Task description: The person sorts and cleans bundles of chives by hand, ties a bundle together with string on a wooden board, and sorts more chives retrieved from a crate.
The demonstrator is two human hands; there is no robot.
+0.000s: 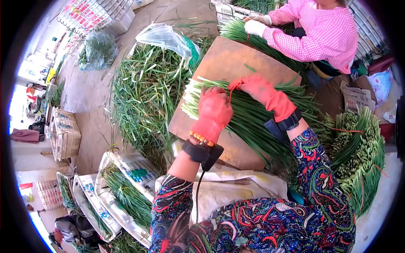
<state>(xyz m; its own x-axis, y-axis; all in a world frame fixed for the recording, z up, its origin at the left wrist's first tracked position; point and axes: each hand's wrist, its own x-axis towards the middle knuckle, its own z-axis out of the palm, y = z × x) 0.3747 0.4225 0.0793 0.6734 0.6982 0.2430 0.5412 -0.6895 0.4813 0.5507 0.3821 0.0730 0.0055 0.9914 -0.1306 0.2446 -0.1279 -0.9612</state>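
A bundle of garlic chives (pixel 253 122) lies across a brown board (pixel 225 61), pale stem ends to the left and green leaves to the right. My left hand (pixel 213 109), in an orange-red rubber glove, rests on the bundle near the pale ends with its fingers curled around it. In a matching glove, my right hand (pixel 263 93) pinches a red tie (pixel 234 87) above the bundle. The tie runs down the stems beside my left hand. The bundle's underside is hidden.
A co-worker in white gloves (pixel 255 27) handles another chive bundle (pixel 236 33) across the board. Loose leaves (pixel 143 97) are heaped left. Tied chive bundles (pixel 358 156) stand at right. White crates (pixel 122 173) with greens are at lower left.
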